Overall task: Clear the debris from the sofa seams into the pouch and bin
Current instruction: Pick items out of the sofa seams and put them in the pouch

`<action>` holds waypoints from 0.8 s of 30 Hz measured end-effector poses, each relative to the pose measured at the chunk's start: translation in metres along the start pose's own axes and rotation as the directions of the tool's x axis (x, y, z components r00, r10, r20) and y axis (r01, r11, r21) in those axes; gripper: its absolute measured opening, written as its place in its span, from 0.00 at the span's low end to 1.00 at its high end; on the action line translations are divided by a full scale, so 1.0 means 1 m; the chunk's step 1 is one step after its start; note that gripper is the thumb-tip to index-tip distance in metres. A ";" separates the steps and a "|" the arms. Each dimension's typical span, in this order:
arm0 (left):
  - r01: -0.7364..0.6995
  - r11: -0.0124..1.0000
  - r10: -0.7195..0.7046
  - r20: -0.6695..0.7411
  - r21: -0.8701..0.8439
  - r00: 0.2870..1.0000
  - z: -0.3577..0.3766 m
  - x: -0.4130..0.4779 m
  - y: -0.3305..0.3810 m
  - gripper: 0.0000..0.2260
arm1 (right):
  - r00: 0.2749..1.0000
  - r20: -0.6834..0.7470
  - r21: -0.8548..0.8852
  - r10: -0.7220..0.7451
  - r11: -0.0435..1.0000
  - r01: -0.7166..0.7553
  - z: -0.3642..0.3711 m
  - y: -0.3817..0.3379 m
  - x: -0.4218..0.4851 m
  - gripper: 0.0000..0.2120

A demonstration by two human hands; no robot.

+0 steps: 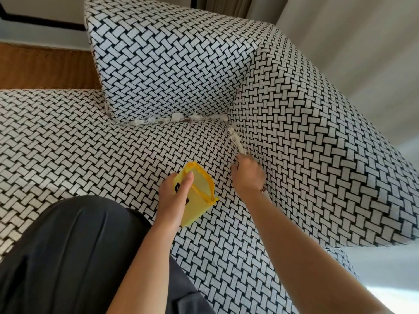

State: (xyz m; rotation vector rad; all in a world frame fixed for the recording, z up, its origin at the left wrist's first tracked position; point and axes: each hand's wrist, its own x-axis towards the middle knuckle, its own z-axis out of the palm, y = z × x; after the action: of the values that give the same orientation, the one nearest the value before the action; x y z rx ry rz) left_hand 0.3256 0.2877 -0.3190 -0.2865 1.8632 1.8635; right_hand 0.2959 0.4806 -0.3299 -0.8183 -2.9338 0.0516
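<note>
Two seams around the sofa seat (79, 137) hold pale debris (235, 139): one strip under the back cushion (170, 64), another against the armrest (317, 143), meeting at the seat's far right corner. Our left hand (174, 191) grips the open yellow pouch (200, 189) near the side seam. Our right hand (248, 175), blurred, curls at that strip's near end; we cannot tell whether it pinches anything. A pale wall (351, 41), curtain (226, 5) and brown woven surface (45, 69) lie beyond; dark trousers (68, 257) fill the near left corner.
</note>
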 end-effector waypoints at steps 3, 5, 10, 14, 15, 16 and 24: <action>-0.014 1.000 0.014 -0.005 -0.022 1.000 0.000 0.004 -0.003 0.40 | 0.996 0.090 -0.125 0.023 0.992 -0.011 -0.004 -0.001 0.027 0.09; -0.030 1.000 0.030 -0.002 -0.011 1.000 0.000 0.007 -0.005 0.39 | 0.990 0.132 -0.151 0.047 0.988 -0.027 -0.004 0.002 0.040 0.09; -0.043 0.999 0.042 -0.036 -0.007 0.998 0.002 0.010 -0.010 0.40 | 0.986 0.166 -0.169 0.021 0.986 0.008 -0.001 0.004 0.048 0.09; -0.008 1.000 0.007 -0.027 -0.019 1.000 0.002 0.011 -0.010 0.42 | 0.983 0.184 -0.215 0.008 0.976 0.032 -0.002 0.002 0.053 0.07; -0.002 1.000 0.002 -0.016 -0.025 1.000 0.002 0.010 -0.010 0.41 | 0.986 0.169 -0.217 -0.005 0.975 0.042 -0.001 0.003 0.053 0.07; -0.002 0.999 0.002 -0.009 -0.032 1.000 0.002 0.009 -0.010 0.37 | 0.989 0.145 -0.211 -0.027 0.976 0.058 0.000 0.004 0.052 0.07; 0.011 0.998 -0.012 -0.009 -0.068 1.000 0.003 0.007 -0.008 0.37 | 0.998 -0.001 0.072 -0.065 0.995 0.065 -0.014 0.007 0.039 0.08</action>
State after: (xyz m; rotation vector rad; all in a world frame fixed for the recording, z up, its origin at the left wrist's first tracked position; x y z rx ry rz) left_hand 0.3244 0.2919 -0.3290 -0.3291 1.8033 1.9232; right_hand 0.2682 0.5070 -0.3133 -0.7132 -2.9382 0.1516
